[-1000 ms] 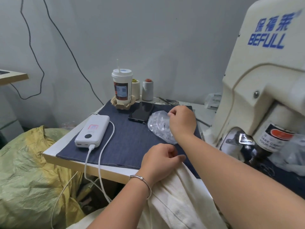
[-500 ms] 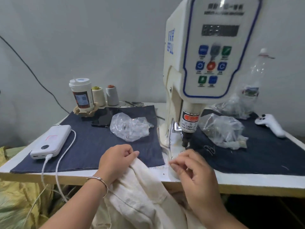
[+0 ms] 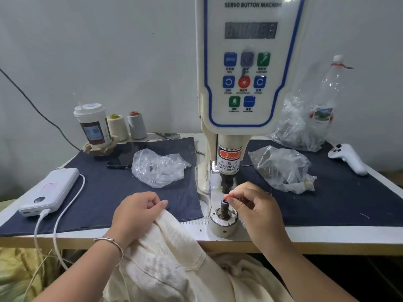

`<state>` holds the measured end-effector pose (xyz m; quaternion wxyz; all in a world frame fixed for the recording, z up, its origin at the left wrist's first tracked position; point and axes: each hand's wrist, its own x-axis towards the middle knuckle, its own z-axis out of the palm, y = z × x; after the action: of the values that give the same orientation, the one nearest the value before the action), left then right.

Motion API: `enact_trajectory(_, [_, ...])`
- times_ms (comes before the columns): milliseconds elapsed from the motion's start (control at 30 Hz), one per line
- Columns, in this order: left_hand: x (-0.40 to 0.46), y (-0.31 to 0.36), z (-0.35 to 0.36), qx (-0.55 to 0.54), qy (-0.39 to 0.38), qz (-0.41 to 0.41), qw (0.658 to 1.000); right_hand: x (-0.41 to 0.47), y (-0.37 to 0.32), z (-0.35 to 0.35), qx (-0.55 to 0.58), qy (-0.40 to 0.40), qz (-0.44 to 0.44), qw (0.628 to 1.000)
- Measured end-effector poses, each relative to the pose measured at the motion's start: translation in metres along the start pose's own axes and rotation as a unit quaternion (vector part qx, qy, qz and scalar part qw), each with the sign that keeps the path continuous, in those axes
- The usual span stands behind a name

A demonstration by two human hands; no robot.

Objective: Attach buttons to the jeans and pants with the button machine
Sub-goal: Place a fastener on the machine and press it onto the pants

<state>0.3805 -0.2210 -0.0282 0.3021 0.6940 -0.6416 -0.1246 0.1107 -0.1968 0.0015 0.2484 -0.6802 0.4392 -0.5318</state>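
The white servo button machine (image 3: 246,68) stands at the table's middle, its punch head (image 3: 226,184) above the lower die post (image 3: 223,207) on a round metal base (image 3: 222,223). My right hand (image 3: 255,212) is at the post, fingertips pinched together beside its top; a red laser spot lights a fingertip. What they pinch is too small to see. My left hand (image 3: 137,212) grips cream pants (image 3: 165,262) at the table's front edge, left of the die. A clear bag of buttons (image 3: 159,166) lies on the left denim mat.
A power bank (image 3: 50,190) with white cable lies far left. A lidded cup (image 3: 93,125), two thread cones (image 3: 128,125) and a phone (image 3: 124,155) sit behind. Right of the machine: a plastic bag (image 3: 281,166), an empty bottle (image 3: 322,101), a white controller (image 3: 349,158).
My view swung right from the table's left side to face the machine. My right hand left the button bag and came to the die post. The left hand kept its grip on the pants.
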Motion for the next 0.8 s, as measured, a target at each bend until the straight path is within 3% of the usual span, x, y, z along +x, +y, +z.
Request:
enact_trajectory(633, [0.0, 0.0, -0.001, -0.009, -0.005, -0.003, 1.0, 0.005, 0.002, -0.004, -0.047, 0.004, -0.058, 0.997])
enact_trajectory(800, [-0.007, 0.013, -0.014, -0.064, -0.057, -0.017, 0.996, -0.015, -0.012, -0.018, -0.069, 0.068, -0.061, 0.993])
